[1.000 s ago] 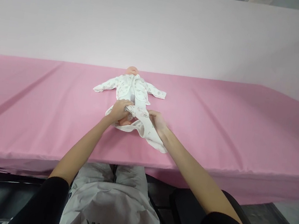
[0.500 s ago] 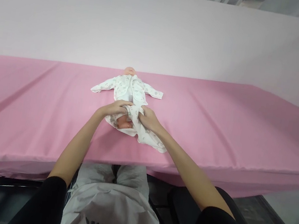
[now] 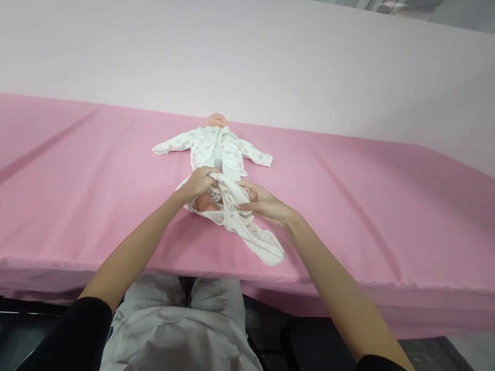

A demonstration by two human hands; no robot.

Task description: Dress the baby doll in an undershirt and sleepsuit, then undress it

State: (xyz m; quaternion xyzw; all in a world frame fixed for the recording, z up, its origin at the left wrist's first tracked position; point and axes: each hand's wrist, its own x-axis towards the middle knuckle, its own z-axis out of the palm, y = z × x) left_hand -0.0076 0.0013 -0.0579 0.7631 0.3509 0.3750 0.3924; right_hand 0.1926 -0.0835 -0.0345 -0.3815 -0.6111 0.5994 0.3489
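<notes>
A baby doll [image 3: 216, 120] lies on its back, head away from me, in a white patterned baby jacket [image 3: 209, 144] with both sleeves spread. White patterned baby pants [image 3: 252, 231] are bunched around its lower legs, one pant leg trailing towards the front right. A bare part of the doll's leg [image 3: 207, 203] shows near the pants. My left hand [image 3: 199, 183] is closed on the upper edge of the pants. On the other side, my right hand [image 3: 267, 204] has its thumb and fingers around the pants' fabric, partly hiding the doll's other leg.
A pink sheet [image 3: 62, 194] covers the table and hangs over its front edge. Behind it rises a white wall [image 3: 268, 57] with glass above. Black chairs [image 3: 318, 360] stand below the table's front edge.
My right hand has moved right and turned, its fingers now spread around the fabric. My left hand has closed more on the waist edge. The trailing pant leg has shifted towards the front right.
</notes>
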